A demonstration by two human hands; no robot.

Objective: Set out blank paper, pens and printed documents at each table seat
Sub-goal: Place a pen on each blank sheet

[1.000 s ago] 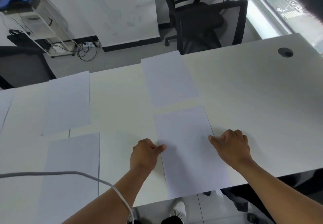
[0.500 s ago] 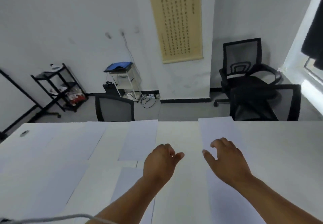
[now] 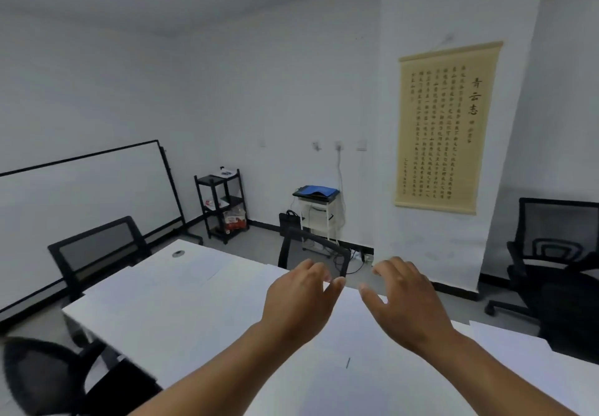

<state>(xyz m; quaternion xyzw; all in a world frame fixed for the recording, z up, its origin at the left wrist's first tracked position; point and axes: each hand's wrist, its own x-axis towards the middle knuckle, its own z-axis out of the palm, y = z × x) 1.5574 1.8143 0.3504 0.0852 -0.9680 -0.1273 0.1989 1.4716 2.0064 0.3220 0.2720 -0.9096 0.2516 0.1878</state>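
A long white table (image 3: 136, 312) carries several blank white sheets; one sheet (image 3: 191, 269) lies near its far left end, another (image 3: 505, 337) at the right. My left hand (image 3: 298, 305) and my right hand (image 3: 405, 302) hover side by side above the table, fingers apart, holding nothing. They touch no paper. No pens or printed documents are visible.
Black mesh chairs stand at the table's left (image 3: 97, 250), far side (image 3: 311, 253) and near left corner (image 3: 39, 376); an office chair (image 3: 557, 269) sits at the right. A whiteboard (image 3: 81, 195), black shelf cart (image 3: 223, 205), small stand (image 3: 317, 211) and wall scroll (image 3: 444, 127) line the walls.
My view has swung up and to the left, from the tabletop to the room. Both hands have left the sheet they pressed and now hang in the air, fingers spread.
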